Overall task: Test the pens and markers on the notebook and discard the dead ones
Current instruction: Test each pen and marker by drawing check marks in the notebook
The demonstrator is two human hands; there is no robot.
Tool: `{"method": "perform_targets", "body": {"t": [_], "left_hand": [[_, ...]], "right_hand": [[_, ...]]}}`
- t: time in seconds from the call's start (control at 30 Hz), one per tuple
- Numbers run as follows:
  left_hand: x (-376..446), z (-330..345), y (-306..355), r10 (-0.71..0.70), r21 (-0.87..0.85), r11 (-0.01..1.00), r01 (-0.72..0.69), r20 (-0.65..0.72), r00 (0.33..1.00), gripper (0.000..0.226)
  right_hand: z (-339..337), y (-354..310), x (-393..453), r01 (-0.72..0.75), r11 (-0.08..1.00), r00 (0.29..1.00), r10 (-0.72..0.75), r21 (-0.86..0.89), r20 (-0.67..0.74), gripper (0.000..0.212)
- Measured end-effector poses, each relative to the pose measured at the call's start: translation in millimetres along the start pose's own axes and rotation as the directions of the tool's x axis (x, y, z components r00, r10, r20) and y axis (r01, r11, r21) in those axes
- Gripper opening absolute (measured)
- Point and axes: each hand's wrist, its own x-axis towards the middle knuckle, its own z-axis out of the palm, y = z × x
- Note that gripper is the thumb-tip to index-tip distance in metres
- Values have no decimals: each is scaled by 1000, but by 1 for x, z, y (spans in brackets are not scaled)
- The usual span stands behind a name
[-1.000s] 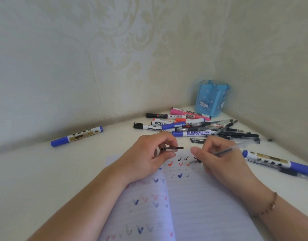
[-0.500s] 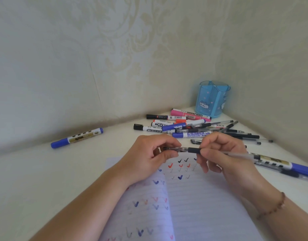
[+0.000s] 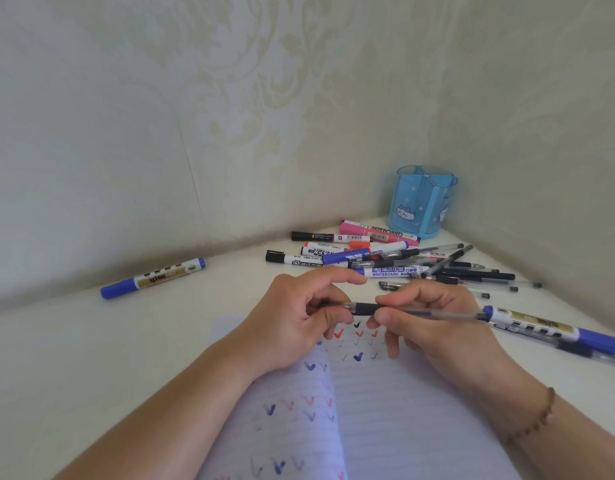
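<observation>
- Left hand (image 3: 299, 313) pinches the capped end of a clear pen (image 3: 396, 310), held level above the notebook (image 3: 385, 410).
- Right hand (image 3: 434, 323) grips the pen's barrel.
- Blue pen cup (image 3: 420, 206) stands far right beyond the marker pile (image 3: 385, 261); its contents are hidden.

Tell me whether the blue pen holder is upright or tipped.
Upright: the blue pen holder stands on its base in the corner, open rim facing up.
</observation>
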Motion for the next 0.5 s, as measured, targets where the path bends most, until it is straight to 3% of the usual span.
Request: {"method": "perform_targets", "body": {"t": [0.07,0.17,0.27,0.33,0.4,0.43,0.5], "left_hand": [[3,0,0,-20,-32,999,20,-4,1000,45],[6,-2,1,-62,18,998,61,37,997,62],[3,-9,-6,-99,241,969,61,149,984,73],[2,-13,-12,-80,355,935,11,179,981,64],[2,-13,-14,-72,395,919,-3,174,982,53],[2,-13,-15,-74,386,923,4,167,983,50],[2,-12,-16,-77,354,935,18,152,985,46]], "right_hand": [[-4,-1,1,12,999,1000,-10,-52,26,10],[-18,-2,8,156,983,986,-160,-100,-36,11],[-52,-5,12,263,857,921,-359,-442,-148,18],[-84,-6,11,125,642,930,-341,-756,-136,15],[-108,-7,9,-37,375,932,-321,-926,-167,15],[-117,-9,8,-109,294,922,-326,-950,-207,13],[-130,-11,6,-207,249,910,-307,-946,-280,5]]}}
